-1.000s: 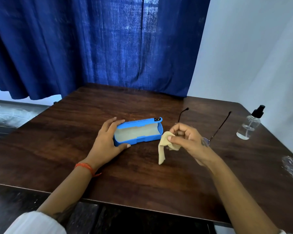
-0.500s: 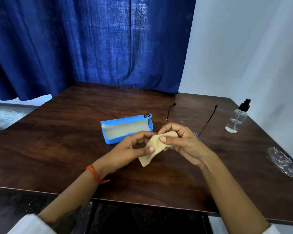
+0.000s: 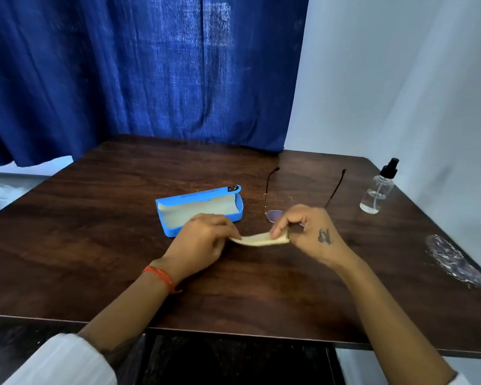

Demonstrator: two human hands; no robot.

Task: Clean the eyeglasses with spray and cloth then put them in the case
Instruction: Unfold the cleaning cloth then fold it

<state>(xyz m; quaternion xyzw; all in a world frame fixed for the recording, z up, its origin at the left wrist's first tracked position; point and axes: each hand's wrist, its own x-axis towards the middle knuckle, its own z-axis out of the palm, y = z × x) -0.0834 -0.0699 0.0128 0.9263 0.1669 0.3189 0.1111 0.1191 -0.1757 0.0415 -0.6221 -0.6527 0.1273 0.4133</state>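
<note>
Frame centre: left hand (image 3: 203, 240) pinched one end of cloth (image 3: 257, 239), fingers curled; right hand (image 3: 308, 232) pinched the other end, cloth stretched between them.

White sleeves (image 3: 64, 362) — orange wrist thread (image 3: 161, 277), left; tattooed right hand (image 3: 314, 234).

Dark wooden table (image 3: 100, 245), blue curtain (image 3: 150, 68) behind, white wall (image 3: 400, 79).
</note>
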